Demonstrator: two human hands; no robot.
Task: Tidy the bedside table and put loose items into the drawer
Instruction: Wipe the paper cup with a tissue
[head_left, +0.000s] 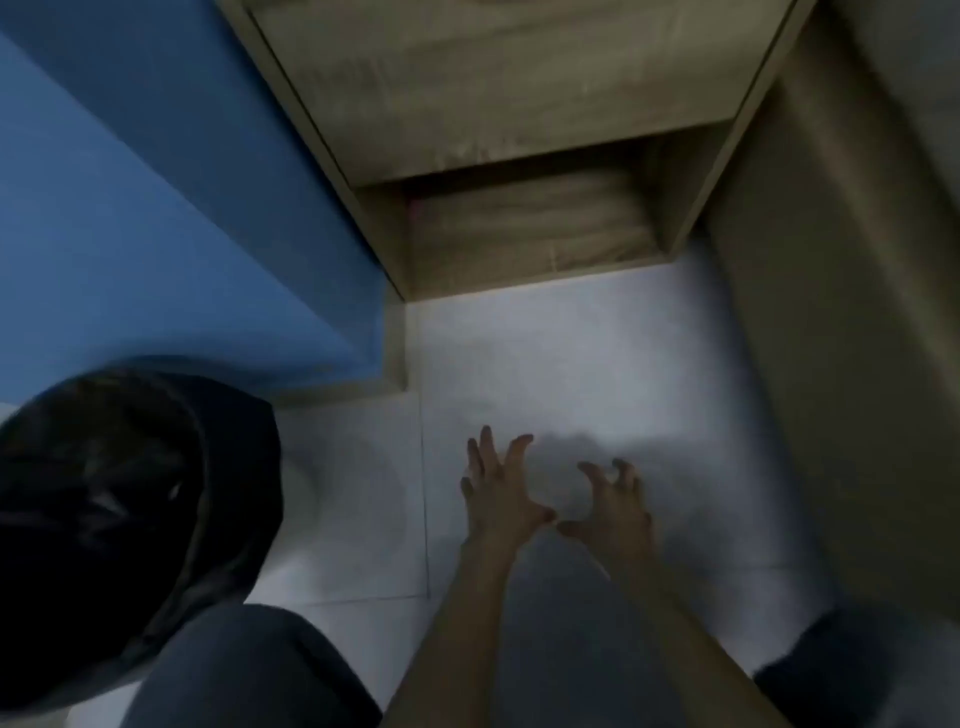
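The wooden bedside table (498, 88) stands ahead at the top of the blurred head view, its bare top seen from above. Below the top is a dark open recess (524, 228); I cannot tell whether it is a drawer or a shelf. My left hand (501, 493) hovers over the white floor in front of the table, fingers spread, holding nothing. My right hand (613, 504) is beside it, thumbs almost touching, fingers curled and apart, also holding nothing. No loose items show.
A bed with a blue sheet (130, 218) fills the left. A black bag or garment (119, 519) lies at lower left by my knee. A wooden panel (841, 312) runs down the right side. White floor tiles (597, 364) lie between.
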